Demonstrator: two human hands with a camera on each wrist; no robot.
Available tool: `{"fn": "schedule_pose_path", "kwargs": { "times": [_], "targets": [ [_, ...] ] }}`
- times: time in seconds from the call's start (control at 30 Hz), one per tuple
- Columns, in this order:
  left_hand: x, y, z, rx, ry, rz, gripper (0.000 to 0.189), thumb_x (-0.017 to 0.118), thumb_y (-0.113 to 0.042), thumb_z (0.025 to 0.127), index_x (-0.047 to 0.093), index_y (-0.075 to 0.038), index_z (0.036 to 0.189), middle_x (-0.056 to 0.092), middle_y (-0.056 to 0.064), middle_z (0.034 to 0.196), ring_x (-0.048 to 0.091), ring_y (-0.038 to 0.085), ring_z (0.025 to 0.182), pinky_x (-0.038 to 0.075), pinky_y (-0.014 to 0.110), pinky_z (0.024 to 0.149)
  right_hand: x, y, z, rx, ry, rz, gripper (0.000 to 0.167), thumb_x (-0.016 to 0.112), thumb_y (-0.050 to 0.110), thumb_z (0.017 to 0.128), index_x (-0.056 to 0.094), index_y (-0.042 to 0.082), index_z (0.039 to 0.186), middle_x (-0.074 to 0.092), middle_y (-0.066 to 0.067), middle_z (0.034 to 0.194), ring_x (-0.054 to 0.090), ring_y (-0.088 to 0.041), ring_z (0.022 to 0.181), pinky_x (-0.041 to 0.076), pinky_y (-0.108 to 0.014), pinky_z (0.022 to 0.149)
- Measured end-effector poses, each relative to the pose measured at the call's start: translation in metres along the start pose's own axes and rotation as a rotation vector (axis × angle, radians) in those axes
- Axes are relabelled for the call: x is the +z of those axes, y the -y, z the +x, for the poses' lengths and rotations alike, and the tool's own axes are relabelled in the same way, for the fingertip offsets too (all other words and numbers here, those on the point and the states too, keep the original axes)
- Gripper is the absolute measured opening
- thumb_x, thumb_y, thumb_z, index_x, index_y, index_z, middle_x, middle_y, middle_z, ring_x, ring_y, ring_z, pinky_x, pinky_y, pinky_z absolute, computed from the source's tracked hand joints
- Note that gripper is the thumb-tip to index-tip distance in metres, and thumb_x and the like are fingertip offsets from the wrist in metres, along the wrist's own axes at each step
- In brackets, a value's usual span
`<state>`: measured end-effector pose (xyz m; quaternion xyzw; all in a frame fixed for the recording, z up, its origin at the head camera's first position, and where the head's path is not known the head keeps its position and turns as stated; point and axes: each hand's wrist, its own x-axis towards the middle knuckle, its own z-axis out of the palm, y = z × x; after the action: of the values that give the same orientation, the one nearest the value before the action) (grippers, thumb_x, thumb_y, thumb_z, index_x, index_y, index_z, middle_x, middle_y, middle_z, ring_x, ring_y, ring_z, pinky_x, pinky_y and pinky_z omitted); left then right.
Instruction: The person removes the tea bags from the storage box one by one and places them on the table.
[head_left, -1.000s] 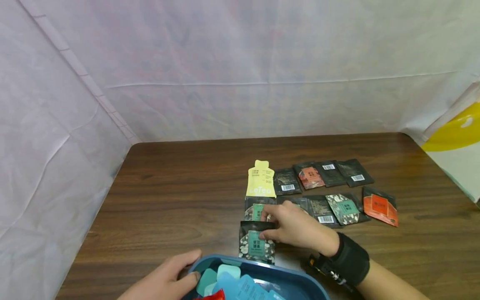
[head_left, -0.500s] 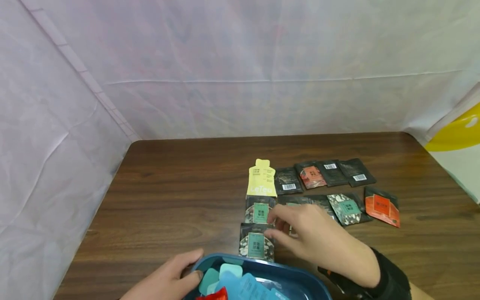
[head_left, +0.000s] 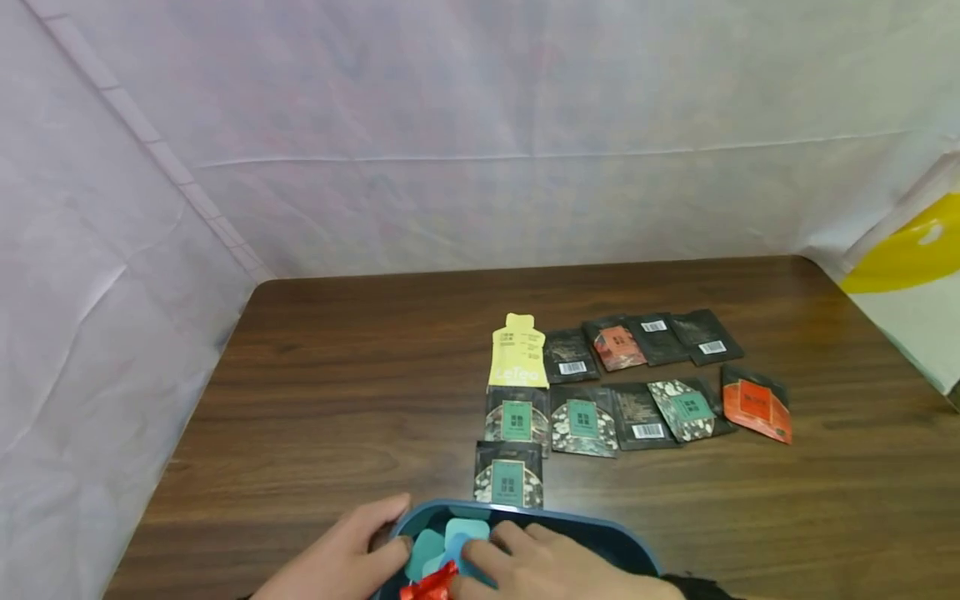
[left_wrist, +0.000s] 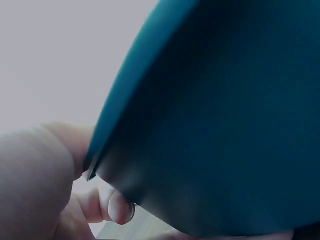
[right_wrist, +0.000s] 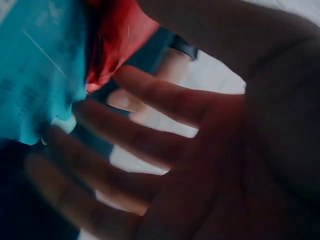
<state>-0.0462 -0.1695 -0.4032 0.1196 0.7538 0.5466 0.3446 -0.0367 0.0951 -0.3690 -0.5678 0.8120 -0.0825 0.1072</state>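
My left hand (head_left: 341,550) grips the left rim of a dark blue plastic basin (head_left: 585,522), thumb on the inner side and fingers beneath, as the left wrist view shows of the basin wall (left_wrist: 210,130). Over the basin is my right hand (head_left: 543,567), fingers reaching in among the packets. In the right wrist view those fingers (right_wrist: 145,132) are spread and fairly straight, slightly blurred. Their tips lie right at a light blue packet (right_wrist: 42,75) and a shiny red packet (right_wrist: 125,37). Green-teal packets (head_left: 425,550) also sit inside.
Beyond the basin, a black sachet with a green label (head_left: 508,477) lies below another sachet (head_left: 517,419) and a yellow bottle-shaped pouch (head_left: 517,354). Two rows of black sachets stretch rightward, ending at an orange-and-black sachet (head_left: 755,404). White cloth (head_left: 525,150) hangs behind the wooden table (head_left: 337,375).
My right hand has let go of the lowest green-labelled sachet, drawn back from it, and moved down into the basin. The left hand keeps its hold on the rim.
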Motion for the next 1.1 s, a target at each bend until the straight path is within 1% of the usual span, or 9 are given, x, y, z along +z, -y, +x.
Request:
{"fn": "schedule_pose_path", "kwargs": {
  "times": [0.13, 0.3, 0.5, 0.57, 0.73, 0.87, 0.97, 1.03, 1.1],
  "targets": [
    [0.001, 0.001, 0.001, 0.014, -0.003, -0.010, 0.013, 0.052, -0.011, 0.092, 0.046, -0.005, 0.083, 0.041, 0.001, 0.072, 0.045, 0.015, 0.063, 0.037, 0.024, 0.057, 0.008, 0.000, 0.004, 0.084, 0.038, -0.059, 0.045, 0.039, 0.057, 0.098, 0.044, 0.032, 0.135, 0.048, 0.010, 0.128, 0.049, -0.008, 0.096, 0.044, -0.019, 0.066],
    [0.001, 0.003, 0.001, 0.011, 0.009, -0.059, 0.012, 0.052, -0.012, 0.093, 0.046, -0.004, 0.085, 0.043, 0.001, 0.072, 0.046, 0.015, 0.061, 0.038, 0.024, 0.054, 0.005, -0.003, 0.004, 0.067, 0.010, -0.013, 0.050, 0.042, 0.057, 0.098, 0.043, 0.028, 0.138, 0.049, 0.009, 0.113, 0.044, -0.003, 0.085, 0.038, -0.012, 0.065],
    [-0.001, 0.002, 0.001, -0.016, 0.031, -0.123, 0.014, 0.051, -0.014, 0.097, 0.047, -0.004, 0.088, 0.044, 0.002, 0.072, 0.046, 0.016, 0.062, 0.040, 0.025, 0.055, -0.012, -0.006, -0.002, 0.110, 0.025, 0.355, 0.050, 0.050, 0.053, 0.096, 0.042, 0.027, 0.138, 0.046, 0.012, 0.106, 0.046, 0.004, 0.080, 0.042, -0.014, 0.067],
    [-0.001, 0.001, 0.001, -0.002, 0.034, -0.112, 0.015, 0.051, -0.014, 0.097, 0.047, -0.004, 0.087, 0.043, 0.002, 0.072, 0.045, 0.015, 0.061, 0.039, 0.025, 0.055, -0.018, -0.007, -0.004, 0.105, 0.004, 0.414, 0.050, 0.051, 0.053, 0.096, 0.041, 0.026, 0.137, 0.050, 0.014, 0.102, 0.049, 0.007, 0.079, 0.044, -0.013, 0.069],
    [-0.001, 0.001, 0.000, 0.036, 0.011, -0.032, 0.015, 0.051, -0.013, 0.096, 0.046, -0.004, 0.084, 0.042, 0.000, 0.070, 0.043, 0.012, 0.058, 0.037, 0.024, 0.053, -0.027, -0.008, -0.009, 0.008, -0.101, 0.376, 0.039, 0.056, 0.037, 0.098, 0.048, 0.019, 0.132, 0.058, 0.017, 0.080, 0.044, 0.016, 0.067, 0.039, -0.005, 0.065],
    [0.000, 0.003, 0.000, 0.011, 0.004, -0.044, 0.015, 0.053, -0.013, 0.094, 0.046, -0.005, 0.083, 0.042, 0.000, 0.068, 0.042, 0.012, 0.055, 0.035, 0.024, 0.051, -0.031, -0.011, -0.011, -0.041, -0.149, 0.401, 0.016, 0.059, 0.018, 0.097, 0.063, 0.018, 0.112, 0.060, 0.016, 0.077, 0.040, 0.019, 0.064, 0.036, -0.003, 0.058],
    [0.000, 0.004, 0.000, -0.008, 0.008, -0.074, 0.014, 0.053, -0.013, 0.094, 0.046, -0.006, 0.084, 0.041, -0.001, 0.067, 0.041, 0.013, 0.053, 0.035, 0.024, 0.049, -0.033, -0.013, -0.011, -0.034, -0.161, 0.408, 0.011, 0.061, 0.011, 0.094, 0.068, 0.018, 0.100, 0.063, 0.016, 0.078, 0.040, 0.019, 0.062, 0.036, -0.003, 0.056],
    [0.000, 0.005, -0.001, -0.020, 0.015, -0.105, 0.013, 0.053, -0.013, 0.094, 0.046, -0.006, 0.085, 0.041, -0.001, 0.067, 0.040, 0.014, 0.051, 0.034, 0.024, 0.047, -0.035, -0.014, -0.012, -0.012, -0.152, 0.391, 0.013, 0.062, 0.009, 0.094, 0.067, 0.017, 0.102, 0.066, 0.016, 0.081, 0.044, 0.020, 0.062, 0.037, -0.003, 0.056],
    [-0.001, 0.005, -0.002, -0.026, 0.022, -0.132, 0.013, 0.053, -0.013, 0.094, 0.047, -0.005, 0.086, 0.041, -0.001, 0.067, 0.041, 0.014, 0.051, 0.034, 0.024, 0.047, -0.036, -0.014, -0.013, 0.026, -0.126, 0.381, 0.014, 0.063, 0.017, 0.095, 0.066, 0.017, 0.108, 0.068, 0.015, 0.083, 0.049, 0.019, 0.061, 0.039, -0.003, 0.057]
  ]
}}
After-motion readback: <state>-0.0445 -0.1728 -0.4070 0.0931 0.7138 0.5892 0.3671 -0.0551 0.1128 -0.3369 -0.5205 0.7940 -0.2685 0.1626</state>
